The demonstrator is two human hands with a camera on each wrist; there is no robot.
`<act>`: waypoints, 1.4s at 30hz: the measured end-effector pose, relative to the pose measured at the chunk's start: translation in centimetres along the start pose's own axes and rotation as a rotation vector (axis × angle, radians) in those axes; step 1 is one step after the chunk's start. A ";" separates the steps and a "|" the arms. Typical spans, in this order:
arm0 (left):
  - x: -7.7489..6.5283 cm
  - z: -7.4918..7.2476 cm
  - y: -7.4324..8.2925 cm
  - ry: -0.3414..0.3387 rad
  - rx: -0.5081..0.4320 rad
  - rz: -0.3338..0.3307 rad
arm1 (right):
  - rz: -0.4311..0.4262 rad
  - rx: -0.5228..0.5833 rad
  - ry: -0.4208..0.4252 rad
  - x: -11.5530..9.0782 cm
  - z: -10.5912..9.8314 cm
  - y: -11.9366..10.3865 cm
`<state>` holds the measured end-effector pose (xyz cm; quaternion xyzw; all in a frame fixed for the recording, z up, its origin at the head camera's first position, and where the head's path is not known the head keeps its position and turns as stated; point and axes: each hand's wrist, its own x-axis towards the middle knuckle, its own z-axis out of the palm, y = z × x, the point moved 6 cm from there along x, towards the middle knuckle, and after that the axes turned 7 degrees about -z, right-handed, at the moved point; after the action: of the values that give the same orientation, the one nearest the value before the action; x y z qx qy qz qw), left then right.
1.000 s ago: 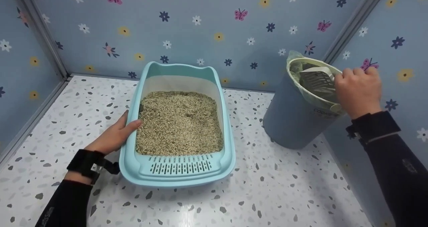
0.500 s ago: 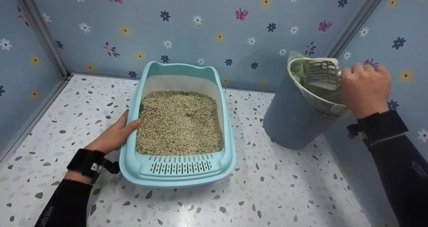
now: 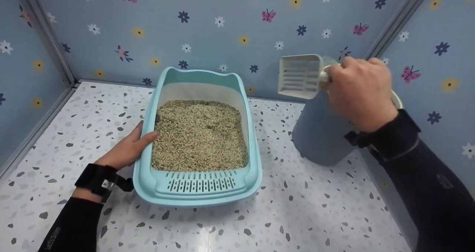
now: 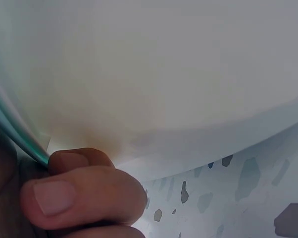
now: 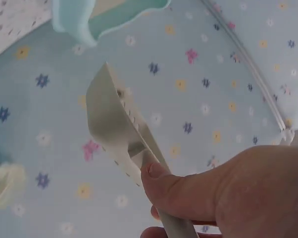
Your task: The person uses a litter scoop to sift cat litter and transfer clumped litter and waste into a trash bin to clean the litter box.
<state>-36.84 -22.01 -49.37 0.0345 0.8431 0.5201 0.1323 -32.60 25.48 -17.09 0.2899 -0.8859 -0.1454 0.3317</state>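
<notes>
A light-blue litter box [image 3: 197,198] filled with tan, grainy litter [image 3: 200,137] stands on the floor. My left hand [image 3: 124,150] grips its left rim, thumb over the edge; in the left wrist view, curled fingers [image 4: 84,193] lie against the pale outer wall [image 4: 188,74]. In my right hand [image 3: 362,90] is a pale slotted litter scoop [image 3: 300,77], raised between the box and the bin. The right wrist view has the scoop [image 5: 107,106] side-on, with my thumb [image 5: 173,188] along its handle. Nothing shows lying in the scoop's slotted bowl.
At the right stands a grey-blue bin [image 3: 323,133] with a bag liner, its mouth mostly hidden behind my right hand. Flower-patterned walls [image 3: 222,29] enclose the speckled floor [image 3: 297,207] at the back and both sides.
The scoop has come up out of the bin's mouth and swung left past its rim, turning its slotted bowl towards the litter box. My left hand keeps its grip on the rim.
</notes>
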 end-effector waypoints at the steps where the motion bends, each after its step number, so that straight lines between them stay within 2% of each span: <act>1: 0.0 0.0 0.0 0.000 -0.001 -0.002 | -0.010 0.017 -0.044 0.7 0.5 -1.2; 4: -0.1 0.0 0.0 -0.003 -0.020 0.010 | -0.054 0.035 -0.156 2.9 2.4 -4.9; 8: -0.1 0.1 0.1 -0.013 -0.045 0.017 | -0.139 -0.014 -0.319 5.4 5.6 -9.4; 14: 0.0 0.0 0.2 -0.011 -0.039 0.038 | -0.255 -0.143 -0.457 7.3 10.8 -13.7; 20: 0.1 -0.1 0.1 -0.012 -0.037 0.062 | -0.344 -0.355 -0.567 8.6 15.0 -15.9; 27: 0.1 -0.1 -0.1 -0.013 -0.051 0.040 | -0.463 -0.562 -0.634 10.1 18.4 -18.4; 31: 0.0 -0.1 -0.1 -0.007 -0.056 0.045 | -0.500 -0.665 -0.698 10.7 20.2 -19.3; 35: -0.2 0.1 0.1 -0.004 -0.028 0.053 | -0.474 -0.682 -0.771 11.0 22.1 -19.4; 42: -0.3 -0.1 0.2 0.003 -0.020 0.058 | -0.393 -0.597 -0.874 11.9 24.7 -19.4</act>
<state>-36.62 -22.04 -49.10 0.0568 0.8367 0.5322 0.1159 -48.34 4.54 -38.02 0.2558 -0.7907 -0.5553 -0.0318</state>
